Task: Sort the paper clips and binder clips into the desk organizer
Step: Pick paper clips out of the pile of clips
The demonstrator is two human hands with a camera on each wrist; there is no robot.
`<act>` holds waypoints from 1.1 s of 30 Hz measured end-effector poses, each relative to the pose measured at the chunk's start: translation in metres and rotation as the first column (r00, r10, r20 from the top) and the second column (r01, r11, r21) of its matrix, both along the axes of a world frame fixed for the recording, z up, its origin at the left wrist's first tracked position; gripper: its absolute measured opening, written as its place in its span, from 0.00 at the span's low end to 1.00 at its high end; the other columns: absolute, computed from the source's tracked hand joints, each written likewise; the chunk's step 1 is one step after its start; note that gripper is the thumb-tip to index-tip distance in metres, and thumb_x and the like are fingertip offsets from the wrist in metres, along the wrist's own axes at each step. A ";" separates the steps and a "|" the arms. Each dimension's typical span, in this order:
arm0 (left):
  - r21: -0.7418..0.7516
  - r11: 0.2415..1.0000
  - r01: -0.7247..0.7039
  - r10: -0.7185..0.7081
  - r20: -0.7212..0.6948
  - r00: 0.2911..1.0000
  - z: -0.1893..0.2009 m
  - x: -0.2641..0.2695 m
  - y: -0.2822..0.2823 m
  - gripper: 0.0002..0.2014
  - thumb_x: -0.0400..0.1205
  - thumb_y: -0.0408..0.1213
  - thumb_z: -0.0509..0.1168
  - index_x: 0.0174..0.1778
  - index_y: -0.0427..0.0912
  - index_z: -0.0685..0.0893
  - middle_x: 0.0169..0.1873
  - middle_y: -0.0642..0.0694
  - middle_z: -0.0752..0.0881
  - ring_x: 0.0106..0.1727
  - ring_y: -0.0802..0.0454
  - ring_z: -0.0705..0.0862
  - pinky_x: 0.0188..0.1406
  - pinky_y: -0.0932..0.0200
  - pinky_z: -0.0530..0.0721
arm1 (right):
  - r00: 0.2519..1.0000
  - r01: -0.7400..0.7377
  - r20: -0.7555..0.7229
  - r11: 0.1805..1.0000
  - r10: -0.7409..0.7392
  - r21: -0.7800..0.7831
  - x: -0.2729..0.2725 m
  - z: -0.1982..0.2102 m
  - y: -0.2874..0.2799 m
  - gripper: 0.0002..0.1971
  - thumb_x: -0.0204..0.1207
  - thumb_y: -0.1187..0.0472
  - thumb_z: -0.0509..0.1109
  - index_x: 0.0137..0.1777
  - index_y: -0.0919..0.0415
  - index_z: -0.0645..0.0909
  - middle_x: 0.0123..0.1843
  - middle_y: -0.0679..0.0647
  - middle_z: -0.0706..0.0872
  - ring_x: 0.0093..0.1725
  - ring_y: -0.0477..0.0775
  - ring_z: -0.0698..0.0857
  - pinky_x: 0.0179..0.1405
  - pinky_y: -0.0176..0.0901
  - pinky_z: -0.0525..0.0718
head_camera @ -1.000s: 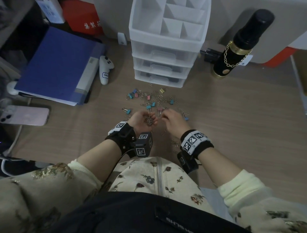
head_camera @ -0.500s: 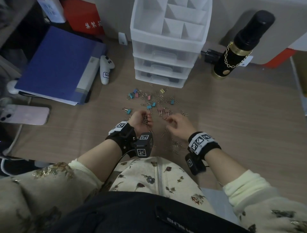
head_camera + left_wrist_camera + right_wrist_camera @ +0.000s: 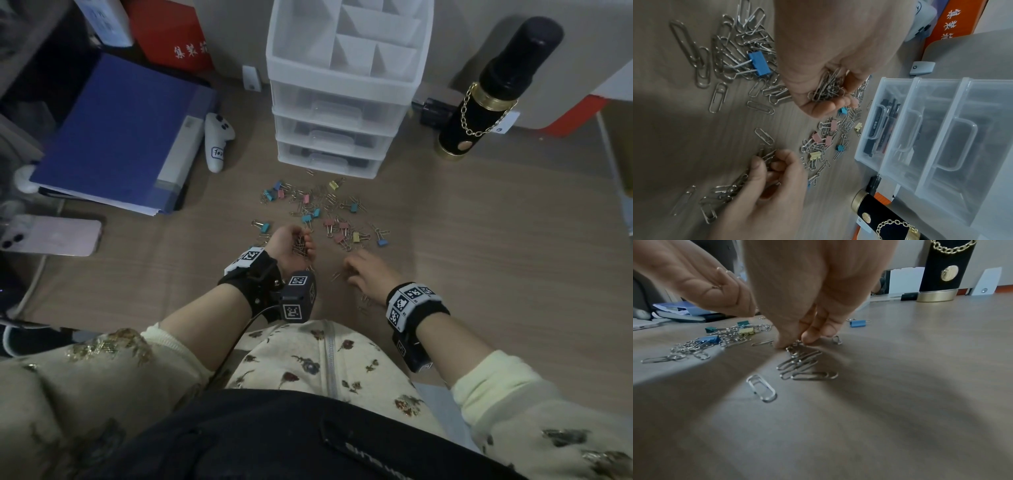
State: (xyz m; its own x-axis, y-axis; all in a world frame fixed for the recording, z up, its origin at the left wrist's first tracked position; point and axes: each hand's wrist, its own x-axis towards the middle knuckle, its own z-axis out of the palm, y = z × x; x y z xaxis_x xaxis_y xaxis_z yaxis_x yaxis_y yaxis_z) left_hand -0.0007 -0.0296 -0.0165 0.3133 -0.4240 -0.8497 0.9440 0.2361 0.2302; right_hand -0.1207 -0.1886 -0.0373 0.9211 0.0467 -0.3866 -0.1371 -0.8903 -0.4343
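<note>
Silver paper clips and small blue, pink and yellow binder clips (image 3: 317, 214) lie scattered on the wooden desk in front of a white plastic desk organizer (image 3: 342, 89) with closed drawers and open top compartments. My left hand (image 3: 294, 248) is cupped palm up and holds a bunch of paper clips (image 3: 826, 89). My right hand (image 3: 363, 274) is lower and to the right, its thumb and fingertips (image 3: 809, 337) pinching paper clips (image 3: 797, 345) out of a small pile on the desk. A lone paper clip (image 3: 761, 387) lies nearer the wrist.
A black bottle with a gold chain (image 3: 493, 92) stands right of the organizer. At the left lie a blue folder (image 3: 120, 133), a white controller (image 3: 217, 140) and a pink phone (image 3: 51, 234). Red boxes stand at the back.
My right hand has drawn away from the left hand, down and to the right, onto the pile of paper clips near the desk's front. The left hand has stayed cupped with its bunch.
</note>
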 end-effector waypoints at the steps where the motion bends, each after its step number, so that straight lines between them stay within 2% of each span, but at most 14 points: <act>1: 0.003 1.000 -0.003 0.003 0.000 1.000 0.000 0.000 0.000 0.17 0.85 0.37 0.50 0.29 0.42 0.73 0.20 0.51 0.71 0.24 0.57 0.68 0.17 0.68 0.69 | 1.000 0.006 -0.002 1.000 -0.006 -0.014 0.001 -0.001 0.002 0.09 0.78 0.62 0.67 0.57 0.61 0.77 0.60 0.56 0.77 0.57 0.57 0.78 0.57 0.55 0.79; 6: -0.001 1.000 -0.010 0.010 -0.002 1.000 -0.001 0.001 0.000 0.16 0.84 0.37 0.50 0.30 0.42 0.73 0.21 0.50 0.71 0.24 0.56 0.69 0.16 0.67 0.71 | 1.000 0.023 -0.016 0.997 -0.025 -0.077 0.003 -0.004 0.007 0.06 0.80 0.62 0.64 0.55 0.61 0.75 0.60 0.57 0.76 0.56 0.58 0.78 0.56 0.56 0.80; 13: 0.017 1.000 -0.022 0.022 -0.013 1.000 0.001 0.000 -0.002 0.17 0.85 0.37 0.50 0.30 0.41 0.73 0.23 0.50 0.71 0.25 0.57 0.68 0.16 0.66 0.71 | 0.998 -0.059 0.001 0.985 0.060 -0.160 -0.001 -0.007 0.012 0.08 0.78 0.69 0.60 0.55 0.63 0.74 0.58 0.60 0.76 0.52 0.62 0.78 0.49 0.57 0.81; 17: 0.014 1.000 -0.020 0.021 -0.023 1.000 0.002 0.001 -0.002 0.17 0.85 0.38 0.50 0.30 0.41 0.73 0.23 0.50 0.71 0.25 0.57 0.69 0.16 0.67 0.71 | 0.988 -0.136 0.048 0.979 0.145 -0.154 -0.002 -0.001 0.010 0.09 0.80 0.66 0.57 0.56 0.65 0.75 0.57 0.61 0.77 0.50 0.62 0.79 0.44 0.51 0.79; 19: 0.012 1.000 -0.020 0.020 -0.021 1.000 0.002 0.000 -0.002 0.17 0.85 0.38 0.50 0.30 0.41 0.73 0.23 0.50 0.71 0.25 0.57 0.69 0.17 0.67 0.71 | 0.989 -0.108 0.091 0.988 0.119 -0.111 -0.002 0.002 0.006 0.09 0.80 0.64 0.58 0.56 0.64 0.76 0.56 0.59 0.78 0.50 0.60 0.79 0.45 0.52 0.80; 22: 0.010 0.999 -0.032 0.032 -0.027 0.999 0.002 0.001 -0.003 0.17 0.85 0.37 0.50 0.30 0.41 0.73 0.22 0.50 0.71 0.25 0.57 0.69 0.17 0.67 0.71 | 0.984 0.010 0.176 0.999 -0.004 -0.033 -0.005 0.000 -0.008 0.07 0.79 0.63 0.60 0.52 0.63 0.78 0.52 0.57 0.80 0.47 0.59 0.81 0.44 0.55 0.82; 24: 0.010 0.999 -0.034 0.035 -0.026 0.999 0.002 0.000 -0.003 0.17 0.85 0.37 0.50 0.30 0.41 0.73 0.22 0.50 0.71 0.25 0.57 0.68 0.17 0.67 0.71 | 0.986 0.035 0.165 0.999 -0.031 -0.021 -0.010 -0.002 -0.020 0.08 0.79 0.59 0.62 0.54 0.61 0.77 0.52 0.54 0.80 0.48 0.57 0.81 0.45 0.53 0.82; 26: 0.016 1.000 -0.023 0.023 -0.022 0.999 0.000 -0.001 -0.005 0.17 0.85 0.37 0.49 0.30 0.41 0.73 0.21 0.50 0.71 0.25 0.57 0.68 0.17 0.67 0.71 | 0.997 0.021 0.070 1.000 -0.019 -0.017 -0.016 -0.003 -0.033 0.17 0.76 0.49 0.67 0.61 0.57 0.74 0.57 0.52 0.78 0.53 0.55 0.81 0.50 0.52 0.82; 28: 0.022 1.000 -0.003 0.003 -0.019 1.000 -0.002 -0.004 -0.007 0.17 0.85 0.37 0.49 0.30 0.42 0.73 0.19 0.50 0.72 0.24 0.57 0.69 0.18 0.66 0.71 | 0.999 -0.002 -0.036 0.999 0.001 -0.036 -0.024 -0.004 -0.041 0.34 0.68 0.37 0.70 0.70 0.49 0.66 0.67 0.50 0.73 0.59 0.55 0.79 0.55 0.56 0.82; 30: 0.033 0.999 0.008 -0.008 -0.016 1.000 -0.002 -0.008 -0.009 0.17 0.85 0.37 0.49 0.31 0.41 0.73 0.19 0.50 0.72 0.24 0.57 0.69 0.21 0.65 0.70 | 0.992 -0.085 -0.102 0.991 0.074 -0.105 -0.033 -0.006 -0.040 0.45 0.60 0.31 0.71 0.74 0.45 0.59 0.71 0.49 0.67 0.63 0.55 0.76 0.59 0.58 0.80; 31: 0.038 0.999 0.009 -0.008 -0.017 1.000 -0.002 -0.009 -0.009 0.17 0.85 0.36 0.50 0.31 0.41 0.73 0.20 0.50 0.72 0.25 0.57 0.69 0.23 0.65 0.69 | 0.986 -0.143 -0.113 0.978 0.126 -0.152 -0.037 -0.007 -0.038 0.47 0.59 0.31 0.72 0.76 0.46 0.58 0.70 0.49 0.66 0.64 0.54 0.74 0.61 0.57 0.79; 33: 0.045 0.999 0.008 -0.008 -0.015 1.000 -0.002 -0.011 -0.009 0.16 0.85 0.36 0.50 0.32 0.41 0.74 0.22 0.50 0.72 0.25 0.57 0.69 0.24 0.65 0.69 | 0.980 -0.193 -0.089 0.961 0.179 -0.197 -0.042 -0.007 -0.034 0.45 0.61 0.34 0.74 0.76 0.49 0.60 0.68 0.50 0.67 0.63 0.52 0.71 0.62 0.52 0.77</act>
